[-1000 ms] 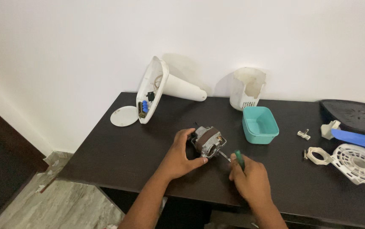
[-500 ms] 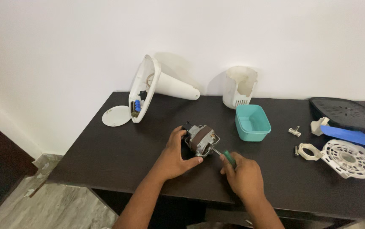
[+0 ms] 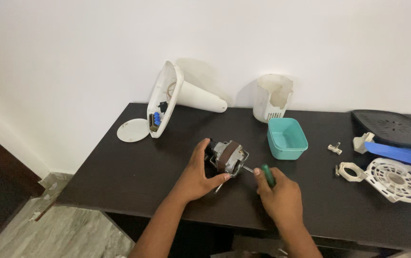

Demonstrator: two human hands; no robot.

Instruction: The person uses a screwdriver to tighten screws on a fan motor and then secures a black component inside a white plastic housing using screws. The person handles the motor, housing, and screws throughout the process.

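Observation:
A small electric fan motor with a metal frame and copper windings rests on the dark table. My left hand grips it from the left and below, thumb under its right end. My right hand is closed around a green-handled screwdriver, whose tip points left at the motor's shaft end.
A white fan base lies tipped over at the back left beside a round white cover. A white housing and a teal tub stand behind the motor. At right lie a white grille piece, blue blade, dark grille.
The view has shifted slightly. Both hands stay on the motor and screwdriver, with the screwdriver tip still at the motor's right end.

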